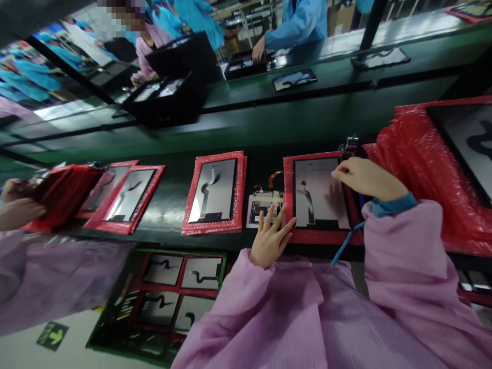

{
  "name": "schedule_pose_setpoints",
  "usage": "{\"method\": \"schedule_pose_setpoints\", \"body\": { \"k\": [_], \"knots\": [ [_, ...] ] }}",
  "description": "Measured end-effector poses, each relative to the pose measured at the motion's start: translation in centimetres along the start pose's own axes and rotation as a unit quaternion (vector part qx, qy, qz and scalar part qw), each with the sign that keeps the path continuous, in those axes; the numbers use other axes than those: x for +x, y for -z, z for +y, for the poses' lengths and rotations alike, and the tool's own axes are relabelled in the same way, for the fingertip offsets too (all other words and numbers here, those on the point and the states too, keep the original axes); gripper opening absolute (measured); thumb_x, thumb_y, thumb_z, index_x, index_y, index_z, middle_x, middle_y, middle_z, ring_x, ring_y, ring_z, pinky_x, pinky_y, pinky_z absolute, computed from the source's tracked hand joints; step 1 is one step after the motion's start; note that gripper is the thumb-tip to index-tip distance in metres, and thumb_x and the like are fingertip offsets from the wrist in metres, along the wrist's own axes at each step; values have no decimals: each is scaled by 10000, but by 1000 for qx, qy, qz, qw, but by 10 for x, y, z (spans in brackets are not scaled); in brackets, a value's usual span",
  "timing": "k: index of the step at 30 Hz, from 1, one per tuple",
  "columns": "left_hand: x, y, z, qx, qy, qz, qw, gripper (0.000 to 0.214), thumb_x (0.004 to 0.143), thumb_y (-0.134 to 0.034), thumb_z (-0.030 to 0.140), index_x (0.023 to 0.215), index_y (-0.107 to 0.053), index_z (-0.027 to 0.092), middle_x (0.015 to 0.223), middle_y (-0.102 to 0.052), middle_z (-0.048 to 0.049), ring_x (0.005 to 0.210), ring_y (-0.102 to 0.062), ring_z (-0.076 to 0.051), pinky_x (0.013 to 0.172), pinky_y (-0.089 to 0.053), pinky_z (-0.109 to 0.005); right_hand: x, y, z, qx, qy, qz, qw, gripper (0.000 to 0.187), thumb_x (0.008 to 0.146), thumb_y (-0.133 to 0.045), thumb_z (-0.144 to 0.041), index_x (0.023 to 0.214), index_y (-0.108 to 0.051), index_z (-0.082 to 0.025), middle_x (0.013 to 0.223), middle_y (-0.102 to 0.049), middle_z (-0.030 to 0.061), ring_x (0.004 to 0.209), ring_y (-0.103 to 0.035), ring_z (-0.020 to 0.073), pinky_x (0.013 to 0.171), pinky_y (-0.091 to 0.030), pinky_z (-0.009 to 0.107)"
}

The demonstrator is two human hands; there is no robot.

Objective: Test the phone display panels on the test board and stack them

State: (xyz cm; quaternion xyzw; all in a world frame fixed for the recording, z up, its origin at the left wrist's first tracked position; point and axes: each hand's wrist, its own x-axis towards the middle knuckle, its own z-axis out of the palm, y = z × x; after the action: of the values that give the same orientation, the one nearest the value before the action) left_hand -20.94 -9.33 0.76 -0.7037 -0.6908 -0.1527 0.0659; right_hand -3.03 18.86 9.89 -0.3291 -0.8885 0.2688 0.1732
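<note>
Bare dark green conveyor belt (269,125) lies open at twelve o'clock of the grey display panel on red bubble wrap (319,197). At nine, a small white circuit board (264,204) and a second red-wrapped grey panel (215,192) crowd the way; at three, a heap of red bubble-wrap bags (418,169) blocks passage

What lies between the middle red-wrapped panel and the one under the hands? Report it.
A small circuit board on a white card, an orange flex cable behind it; the left hand rests on the board. Seen in the head view.

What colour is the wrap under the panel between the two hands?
Red; the bubble wrap shows best in the head view.
</note>
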Motion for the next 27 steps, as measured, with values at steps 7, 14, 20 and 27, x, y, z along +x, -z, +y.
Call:
{"method": "schedule_pose_setpoints", "body": {
  "k": [7,14,20,27],
  "knots": [
    [47,33,-24,-97,-71,72,990,235,1012,-507,252,1061,-728,189,1196,-689,-124,1153,-598,-247,1040,-509,-428,12,-47,-51,137,8,-14,990,234,891,-573,-367,978,-699,-191,1127,-722,129,1108,-642,299,1036,-454,469],
    [138,34,-63,-138,-2,136,981,252,1011,-463,268,1025,-690,159,1089,-709,-106,1060,-586,-231,992,-473,-407,17,-81,-35,254,8,-108,961,267,915,-513,-386,949,-687,-186,889,-740,67,779,-675,184,733,-545,315],
    [143,23,-72,-196,-43,7,980,263,960,-499,256,736,-620,190,779,-698,-23,848,-591,-189,925,-406,-399,15,-84,-39,236,49,-104,965,129,792,-594,-275,829,-688,-196,987,-735,60,865,-653,188,836,-507,337],
    [139,18,-70,-184,-46,-16,982,232,943,-498,253,763,-632,194,757,-681,-20,840,-574,-196,910,-369,-401,15,-93,-44,194,69,-77,976,148,785,-549,-222,848,-683,-208,920,-715,49,885,-619,207,858,-465,361]
  ]
}}
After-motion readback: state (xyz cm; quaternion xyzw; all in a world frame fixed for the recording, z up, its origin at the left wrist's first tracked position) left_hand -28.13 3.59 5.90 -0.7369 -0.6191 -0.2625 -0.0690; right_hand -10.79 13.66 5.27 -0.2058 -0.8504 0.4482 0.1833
